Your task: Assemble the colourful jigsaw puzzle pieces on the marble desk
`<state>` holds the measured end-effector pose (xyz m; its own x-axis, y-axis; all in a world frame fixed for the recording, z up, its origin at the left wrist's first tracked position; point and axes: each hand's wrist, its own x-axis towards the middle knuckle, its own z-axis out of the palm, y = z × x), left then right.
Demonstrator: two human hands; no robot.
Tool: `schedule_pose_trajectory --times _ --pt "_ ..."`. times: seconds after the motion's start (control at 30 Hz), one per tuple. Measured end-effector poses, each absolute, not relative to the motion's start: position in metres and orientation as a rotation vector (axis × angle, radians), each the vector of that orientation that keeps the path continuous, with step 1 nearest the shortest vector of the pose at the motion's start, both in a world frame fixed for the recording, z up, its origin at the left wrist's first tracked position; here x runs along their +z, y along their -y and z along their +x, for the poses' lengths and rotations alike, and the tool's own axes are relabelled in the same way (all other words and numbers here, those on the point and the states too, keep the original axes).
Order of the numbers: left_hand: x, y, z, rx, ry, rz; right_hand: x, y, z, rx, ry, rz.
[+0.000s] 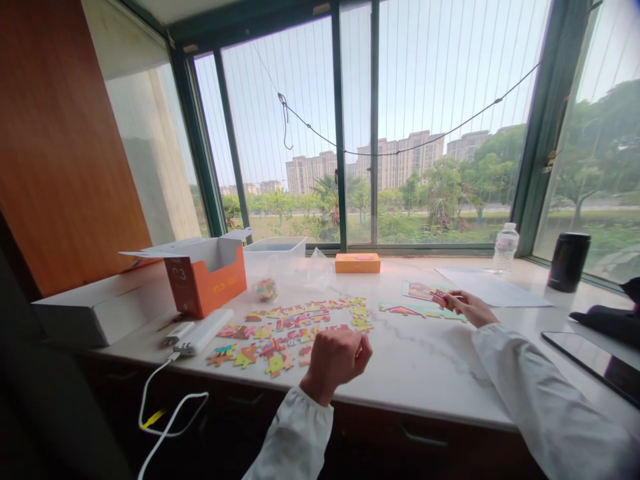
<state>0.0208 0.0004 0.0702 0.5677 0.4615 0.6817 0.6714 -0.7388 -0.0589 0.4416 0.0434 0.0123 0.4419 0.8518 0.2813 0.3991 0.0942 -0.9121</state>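
Flat multicoloured cardboard puzzle pieces lie spread, likely for easy viewing, near the curled left hand, whose grasp I cannot tell, while the right hand pinches a flat red piece.

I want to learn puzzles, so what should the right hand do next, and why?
I'd probably try the puzzle piece against the puzzle strip: the right hand already pinches it close by, and the strip's near edge shows knobs where something might fit.
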Motion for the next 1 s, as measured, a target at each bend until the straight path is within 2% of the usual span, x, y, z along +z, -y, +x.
schedule_pose_trajectory --times 0.2,0.37,0.53,0.7,1.0 --pt "0.096 -0.028 0.128 -0.732 1.084 -2.692 0.013 -0.045 0.436 0.527 1.143 -1.571" --pt "0.070 -0.058 0.178 -0.641 1.192 -2.793 0.010 -0.046 0.431 0.624 1.287 -1.550" --pt "0.044 -0.068 0.187 -0.586 1.205 -2.845 0.008 -0.047 0.427 0.501 1.466 -1.782" --pt "0.037 -0.069 0.189 -0.499 1.118 -2.911 0.010 -0.046 0.414 0.209 1.500 -1.943" --pt "0.033 -0.066 0.191 -0.449 0.993 -2.941 -0.001 -0.054 0.406 0.116 1.545 -1.879"
